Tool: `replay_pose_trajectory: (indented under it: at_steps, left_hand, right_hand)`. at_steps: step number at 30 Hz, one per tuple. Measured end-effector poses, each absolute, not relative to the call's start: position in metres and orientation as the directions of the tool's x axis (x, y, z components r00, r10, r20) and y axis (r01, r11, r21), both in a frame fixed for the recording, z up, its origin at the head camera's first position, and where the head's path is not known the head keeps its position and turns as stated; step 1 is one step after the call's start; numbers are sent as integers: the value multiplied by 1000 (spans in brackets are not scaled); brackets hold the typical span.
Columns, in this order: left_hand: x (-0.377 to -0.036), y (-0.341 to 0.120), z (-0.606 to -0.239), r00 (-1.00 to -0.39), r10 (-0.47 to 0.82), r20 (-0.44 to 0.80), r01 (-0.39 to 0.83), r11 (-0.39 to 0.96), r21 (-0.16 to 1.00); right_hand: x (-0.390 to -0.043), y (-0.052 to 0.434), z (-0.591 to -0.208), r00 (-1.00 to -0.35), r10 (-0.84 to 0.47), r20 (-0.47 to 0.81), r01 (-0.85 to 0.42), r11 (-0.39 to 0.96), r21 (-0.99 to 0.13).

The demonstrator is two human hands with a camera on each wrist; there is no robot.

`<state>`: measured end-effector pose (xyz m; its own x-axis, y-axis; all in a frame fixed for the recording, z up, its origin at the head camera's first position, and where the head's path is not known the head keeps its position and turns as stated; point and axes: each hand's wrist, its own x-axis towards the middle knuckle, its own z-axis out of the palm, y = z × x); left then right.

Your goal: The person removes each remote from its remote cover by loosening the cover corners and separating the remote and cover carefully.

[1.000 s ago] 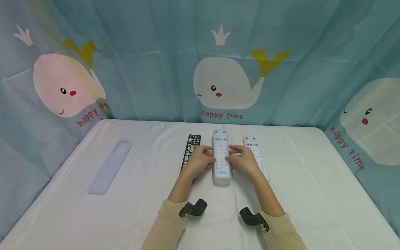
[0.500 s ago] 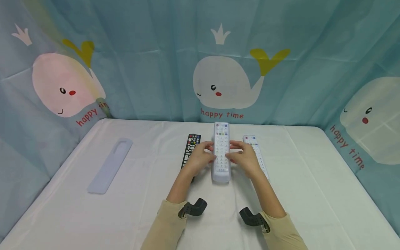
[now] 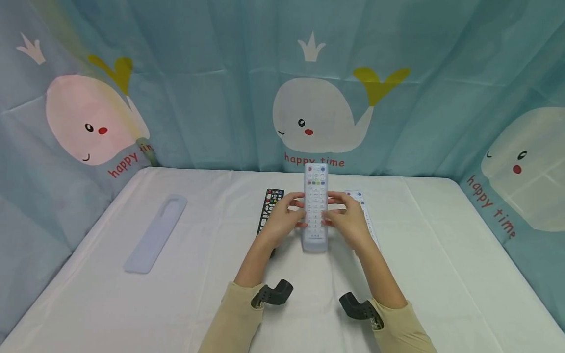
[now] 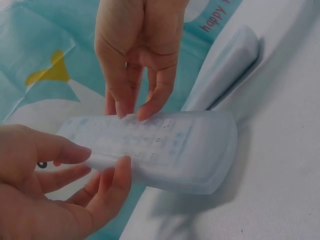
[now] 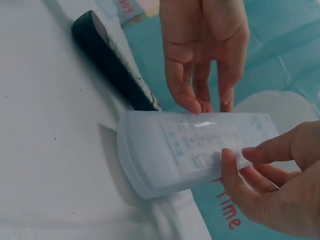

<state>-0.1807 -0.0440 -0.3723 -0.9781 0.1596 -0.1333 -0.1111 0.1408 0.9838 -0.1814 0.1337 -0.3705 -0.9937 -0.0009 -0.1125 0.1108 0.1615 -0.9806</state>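
Note:
Both hands hold a white remote control in a translucent sleeve (image 3: 315, 206) between them, one at each long side. My left hand (image 3: 279, 219) pinches its left edge. On the opposite edge, the fingertips and thumb of my right hand (image 3: 350, 220) grip it. The remote is tilted, its far end raised above the table. In the left wrist view, the sleeve's wide rounded end (image 4: 212, 150) shows close up. A black remote (image 3: 270, 203) lies partly hidden behind my left hand, and a second white remote (image 3: 356, 195) partly behind my right.
An empty translucent sleeve (image 3: 156, 235) with an oval cutout lies on the left of the white-covered table (image 3: 198, 304). Behind the table hangs a blue curtain (image 3: 212, 122) printed with whales. Black camera mounts (image 3: 275, 293) sit at both wrists.
The held remote has been lifted and tilted, its far end rising until it overlaps the curtain's lettering. Both hands have moved slightly up with it. The other remotes and the empty sleeve stay put.

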Motion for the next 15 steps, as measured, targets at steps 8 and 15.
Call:
replay_pose_trajectory:
  at_steps: [8,15]
  left_hand:
    - [-181,-43,-371,-983,169,-75,-63,75,995]
    - [-180,-43,-367,-983,184,-22,-22,1,1000]
  right_hand:
    - [-179,134,-362,-995,29,-93,96,146,-985]
    - [-177,134,-358,-996,63,-58,62,78,-995]
